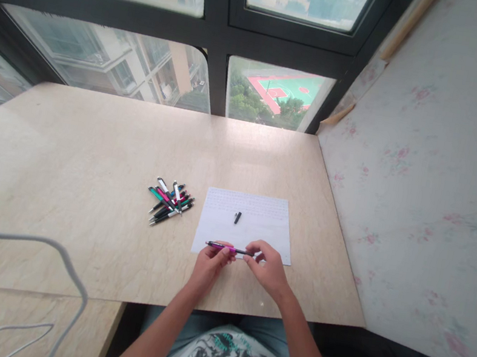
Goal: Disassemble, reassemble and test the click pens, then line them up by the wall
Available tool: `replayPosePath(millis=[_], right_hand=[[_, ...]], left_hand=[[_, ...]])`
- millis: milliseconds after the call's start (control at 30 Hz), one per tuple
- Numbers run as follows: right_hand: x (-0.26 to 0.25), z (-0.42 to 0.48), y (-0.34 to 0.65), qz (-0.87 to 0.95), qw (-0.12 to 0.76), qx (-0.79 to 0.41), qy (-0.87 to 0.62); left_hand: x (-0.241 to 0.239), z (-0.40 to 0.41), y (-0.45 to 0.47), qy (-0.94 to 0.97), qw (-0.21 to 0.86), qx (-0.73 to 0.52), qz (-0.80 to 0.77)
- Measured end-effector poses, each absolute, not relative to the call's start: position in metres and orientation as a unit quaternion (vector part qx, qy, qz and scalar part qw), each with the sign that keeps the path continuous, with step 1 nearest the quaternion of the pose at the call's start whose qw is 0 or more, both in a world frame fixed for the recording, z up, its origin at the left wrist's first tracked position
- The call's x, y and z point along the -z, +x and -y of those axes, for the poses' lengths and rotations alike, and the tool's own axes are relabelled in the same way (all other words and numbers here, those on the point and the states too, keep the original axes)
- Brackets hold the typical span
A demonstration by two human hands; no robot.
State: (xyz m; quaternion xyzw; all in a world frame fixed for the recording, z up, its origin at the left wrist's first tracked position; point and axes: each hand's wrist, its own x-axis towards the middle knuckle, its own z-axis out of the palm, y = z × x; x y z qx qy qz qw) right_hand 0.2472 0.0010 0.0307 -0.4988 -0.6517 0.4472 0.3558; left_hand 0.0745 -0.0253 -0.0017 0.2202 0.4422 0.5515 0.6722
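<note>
Both my hands hold one purple pen (226,248) level above the near edge of a white sheet of paper (245,223). My left hand (210,264) pinches the pen's left part. My right hand (267,268) grips its right end with curled fingers. A small black piece (238,217), perhaps a pen part, lies on the middle of the sheet. A pile of several pens (170,201) in pink, teal, black and white rests on the table to the left of the paper.
The beige table (82,175) runs back to a dark-framed window (217,39). A pale flowered wall (433,176) closes the right side. A white cable (42,267) loops over the table's near left corner.
</note>
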Motion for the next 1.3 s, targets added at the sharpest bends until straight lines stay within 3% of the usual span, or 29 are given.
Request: replayPosePath(millis=[500, 833, 1100, 1300], right_hand=[[-0.037, -0.002, 0.248, 0.652, 0.302, -0.445, -0.534], [-0.04, -0.001, 0.243, 0.669, 0.38, -0.411, -0.49], [-0.044, 0.0, 0.24, 0.642, 0.355, -0.437, -0.52], [-0.043, -0.001, 0.24, 0.66, 0.386, -0.379, -0.521]], left_hand=[[0.002, 0.026, 0.073, 0.266, 0.677, -0.527, -0.44], [-0.001, 0.024, 0.073, 0.204, 0.685, -0.545, -0.438], [0.0, 0.025, 0.072, 0.187, 0.694, -0.554, -0.421], [0.002, 0.025, 0.071, 0.177, 0.692, -0.554, -0.427]])
